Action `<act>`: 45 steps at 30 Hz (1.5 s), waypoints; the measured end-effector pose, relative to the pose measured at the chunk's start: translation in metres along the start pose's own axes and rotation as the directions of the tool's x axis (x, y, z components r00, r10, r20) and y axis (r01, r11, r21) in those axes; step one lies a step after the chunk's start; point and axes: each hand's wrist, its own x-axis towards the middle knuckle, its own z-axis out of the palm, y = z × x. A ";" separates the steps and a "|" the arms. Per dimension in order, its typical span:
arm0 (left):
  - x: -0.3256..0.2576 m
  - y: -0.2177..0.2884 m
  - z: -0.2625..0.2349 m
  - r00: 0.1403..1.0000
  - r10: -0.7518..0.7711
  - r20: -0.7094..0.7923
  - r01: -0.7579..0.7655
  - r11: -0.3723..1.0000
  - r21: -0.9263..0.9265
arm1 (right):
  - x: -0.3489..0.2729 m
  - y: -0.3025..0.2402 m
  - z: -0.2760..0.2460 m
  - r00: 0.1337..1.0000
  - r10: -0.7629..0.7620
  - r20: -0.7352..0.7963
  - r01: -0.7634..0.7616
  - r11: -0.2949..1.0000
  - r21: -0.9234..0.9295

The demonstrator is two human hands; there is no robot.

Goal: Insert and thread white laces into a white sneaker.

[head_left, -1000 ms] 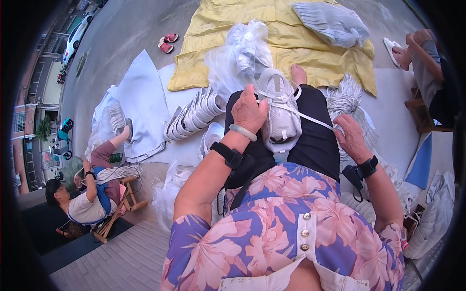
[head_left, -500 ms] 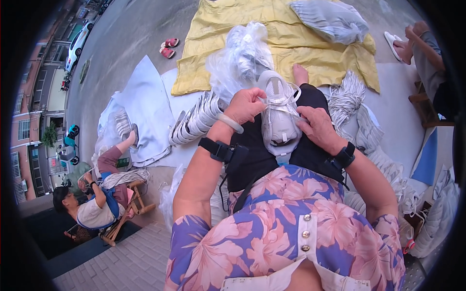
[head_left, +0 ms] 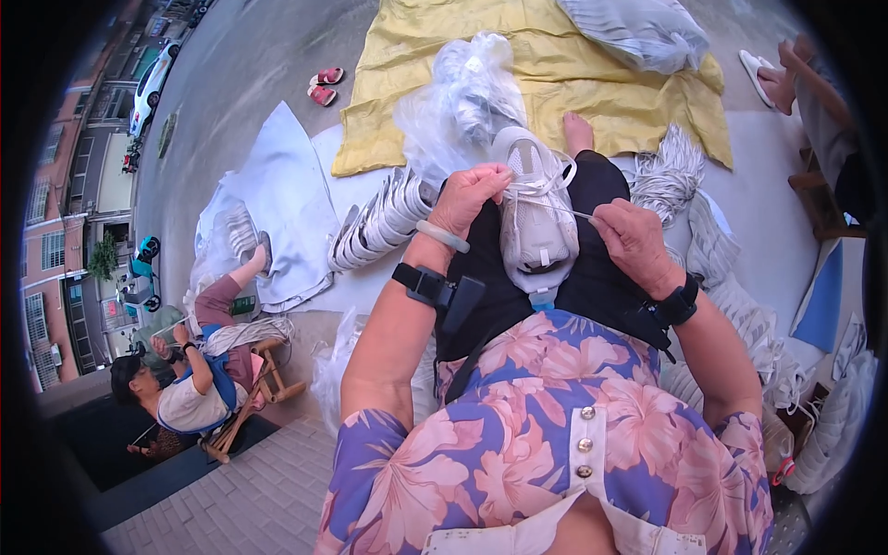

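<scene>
A white mesh sneaker rests between my thighs, heel toward me and toe pointing away. Its white shoelace crosses over the tongue area, with a loop standing out on the right. My left hand pinches the lace just left of the shoe's upper. On the other side, my right hand is closed on the other lace end, which runs taut from the shoe to my fingers. Neither hand touches the shoe body itself.
Stacked white shoe pieces lie left of my legs; a bundle of white laces lies right. Ahead, clear plastic bags sit on a yellow sheet. A co-worker sits at the left; another person's legs show far right.
My right hand has moved right, away from the shoe, drawing the lace out straight. The left hand stays beside the shoe, still pinching.
</scene>
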 end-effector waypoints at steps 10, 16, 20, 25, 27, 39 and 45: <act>-0.004 -0.021 0.017 0.961 0.244 -0.129 -0.132 0.819 0.559 | -0.085 0.045 -0.066 0.982 0.147 -0.121 -0.165 0.974 -0.155; -0.015 -0.016 0.035 0.835 0.533 -0.136 -0.264 0.606 0.750 | -0.036 0.009 -0.036 0.986 0.123 0.116 -0.143 0.974 0.177; -0.010 -0.016 0.057 0.763 0.645 -0.041 -0.315 0.427 0.847 | 0.014 -0.007 0.013 0.995 -0.070 0.074 0.072 0.997 -0.030; -0.001 -0.030 0.065 0.741 0.669 -0.061 -0.227 0.335 0.914 | 0.032 -0.006 0.047 0.989 0.026 0.147 -0.011 0.994 -0.106; -0.001 -0.032 0.066 0.742 0.666 -0.074 -0.204 0.329 0.922 | 0.032 0.002 0.052 0.993 0.012 0.121 -0.011 1.000 -0.010; -0.002 -0.047 0.062 0.672 0.741 0.001 -0.283 0.255 0.925 | 0.034 -0.004 0.046 0.987 0.067 0.144 -0.073 0.997 0.037; -0.007 -0.052 0.062 0.687 0.725 -0.054 -0.267 0.320 0.909 | 0.035 -0.008 0.047 0.978 0.112 0.177 -0.116 0.993 0.015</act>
